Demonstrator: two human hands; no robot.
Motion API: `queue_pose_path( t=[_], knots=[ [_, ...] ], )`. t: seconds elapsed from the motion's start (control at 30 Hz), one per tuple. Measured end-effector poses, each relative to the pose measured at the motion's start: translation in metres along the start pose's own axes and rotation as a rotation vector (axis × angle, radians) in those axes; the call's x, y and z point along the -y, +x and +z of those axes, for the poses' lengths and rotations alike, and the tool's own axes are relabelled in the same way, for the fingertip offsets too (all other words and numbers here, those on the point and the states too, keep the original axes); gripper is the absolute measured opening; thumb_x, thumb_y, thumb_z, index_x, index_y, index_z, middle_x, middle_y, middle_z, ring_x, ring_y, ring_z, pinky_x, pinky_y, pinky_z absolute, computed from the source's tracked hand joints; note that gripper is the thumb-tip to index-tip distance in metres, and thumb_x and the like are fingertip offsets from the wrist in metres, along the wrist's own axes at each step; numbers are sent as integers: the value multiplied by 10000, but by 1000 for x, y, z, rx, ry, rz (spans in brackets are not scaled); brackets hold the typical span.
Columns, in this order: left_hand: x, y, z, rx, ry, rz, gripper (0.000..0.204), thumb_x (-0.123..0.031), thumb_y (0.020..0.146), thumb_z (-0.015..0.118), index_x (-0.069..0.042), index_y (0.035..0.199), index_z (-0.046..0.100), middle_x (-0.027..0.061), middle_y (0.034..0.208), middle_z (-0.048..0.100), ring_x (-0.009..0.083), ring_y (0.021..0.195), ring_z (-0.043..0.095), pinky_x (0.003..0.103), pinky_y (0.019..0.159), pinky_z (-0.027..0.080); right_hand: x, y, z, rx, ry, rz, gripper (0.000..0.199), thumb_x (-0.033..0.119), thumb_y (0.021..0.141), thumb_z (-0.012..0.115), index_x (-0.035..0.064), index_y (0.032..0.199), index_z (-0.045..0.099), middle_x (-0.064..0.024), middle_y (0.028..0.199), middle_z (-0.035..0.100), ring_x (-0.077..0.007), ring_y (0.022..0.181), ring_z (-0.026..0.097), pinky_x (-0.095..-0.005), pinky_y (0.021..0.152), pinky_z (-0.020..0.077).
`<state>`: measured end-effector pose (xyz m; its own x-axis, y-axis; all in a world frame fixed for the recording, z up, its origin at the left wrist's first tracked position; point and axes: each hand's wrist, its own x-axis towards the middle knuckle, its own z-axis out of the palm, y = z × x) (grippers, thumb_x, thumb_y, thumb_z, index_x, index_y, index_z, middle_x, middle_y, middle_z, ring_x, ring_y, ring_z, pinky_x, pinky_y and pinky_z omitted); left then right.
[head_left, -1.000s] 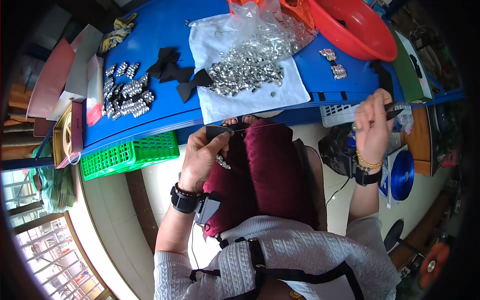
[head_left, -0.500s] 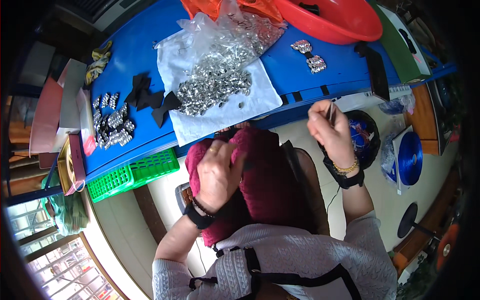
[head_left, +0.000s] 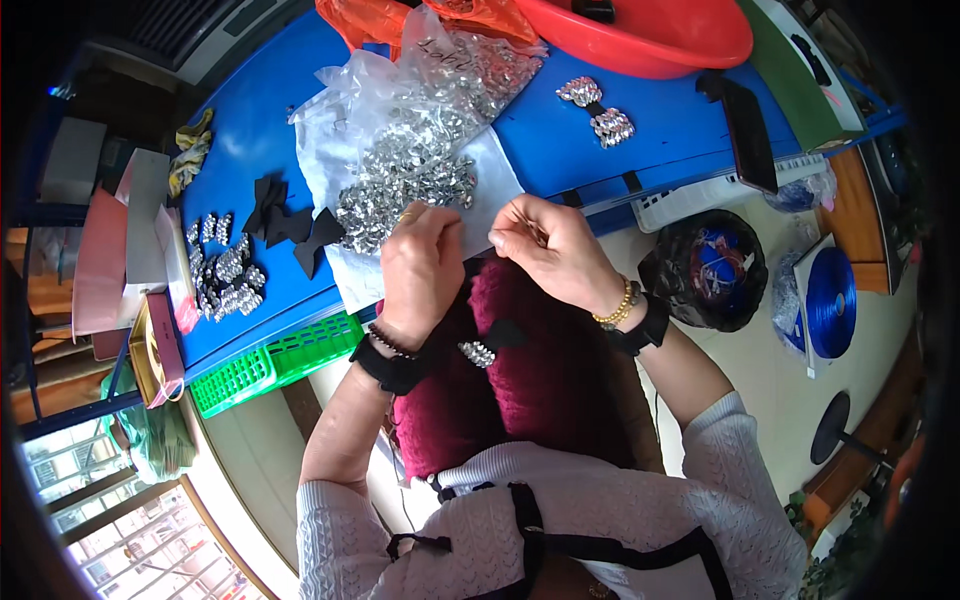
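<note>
1. Working just over the near edge of the blue plastic table (head_left: 250,150), the left hand (head_left: 420,265) and right hand (head_left: 550,250) are held close together above the lap.
2. The fingers of both hands are pinched together; what is clamped between them is too small to tell, possibly a thin thread or needle.
3. A half-finished black fabric bow with a silver rhinestone wing (head_left: 490,345) is seen resting on the dark red garment (head_left: 540,380) over the lap, below the wrists.
4. The heap of loose silver rhinestone pieces (head_left: 405,190) on a clear plastic sheet (head_left: 340,110) lies just beyond the knuckles.
5. Judged from this, the pinch is best kept steady and the elbows tucked, so the bow is not knocked off.
</note>
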<state>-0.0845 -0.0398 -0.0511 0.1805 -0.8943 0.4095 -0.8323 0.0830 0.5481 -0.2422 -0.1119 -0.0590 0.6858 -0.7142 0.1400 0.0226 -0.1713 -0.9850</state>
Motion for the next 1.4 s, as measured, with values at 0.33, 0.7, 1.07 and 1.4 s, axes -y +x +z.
queue_pose_path(
  t=[0.33,0.7,1.07,1.4],
  knots=[
    [-14,-34,-22,107,-1540,-900,180,-144,909,498,15,920,582,30,768,588,91,584,512,223,497,398,15,-20,26,21,54,56,104,107,860,574,26,800,549,49,592,498,0,538,392,-179,487,334],
    [-4,-51,-19,54,-1761,-955,197,-154,916,481,19,950,569,35,752,587,97,579,500,219,507,390,19,-19,44,2,-75,5,92,99,868,558,24,816,565,-2,625,572,-4,552,436,-198,489,365],
    [-7,-53,-20,54,-1720,-931,211,-161,919,482,23,972,571,32,759,586,95,596,511,214,518,404,19,-20,46,-21,-83,-12,80,87,856,564,22,810,572,-10,603,563,-8,535,437,-201,473,360],
    [-14,-57,-22,29,-1611,-904,231,-153,907,496,36,1029,550,36,800,587,90,608,491,207,525,387,20,-23,45,-32,-114,-16,70,78,849,572,21,809,569,-5,605,550,-12,531,429,-199,473,355]
  ],
)
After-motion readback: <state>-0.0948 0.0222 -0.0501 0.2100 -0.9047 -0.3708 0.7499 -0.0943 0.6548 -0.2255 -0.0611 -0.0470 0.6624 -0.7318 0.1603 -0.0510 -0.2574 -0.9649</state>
